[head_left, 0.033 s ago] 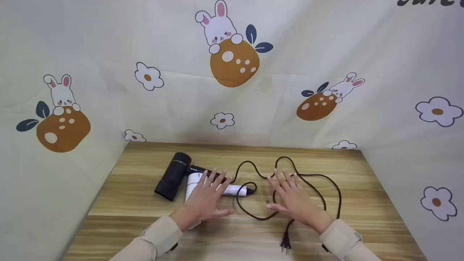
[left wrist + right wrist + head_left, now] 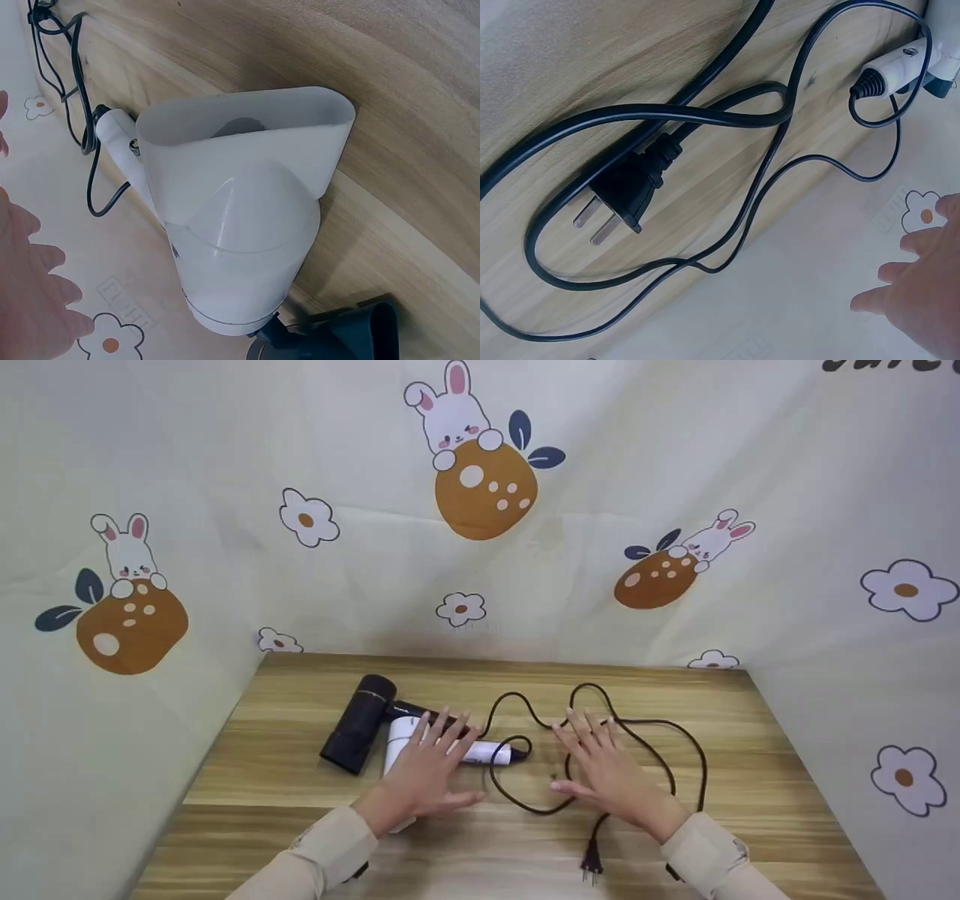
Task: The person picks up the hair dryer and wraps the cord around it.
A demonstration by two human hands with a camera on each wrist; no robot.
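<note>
Well inside table [image 2: 765, 810] edges, cord [image 2: 541, 813] loops between left hand [image 2: 420, 776] and right hand [image 2: 616, 778].

Head view high; wrist views near tabletop [image 2: 750, 780]

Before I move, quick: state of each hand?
Left hand: open, fingers spread over the white dryer, holding nothing.
Right hand: open, fingers spread over the cords, holding nothing.

White hairdryer [image 2: 251, 195]; black hairdryer [image 2: 358, 726]; rabbit-printed cream backdrop [image 2: 367, 577].
</note>
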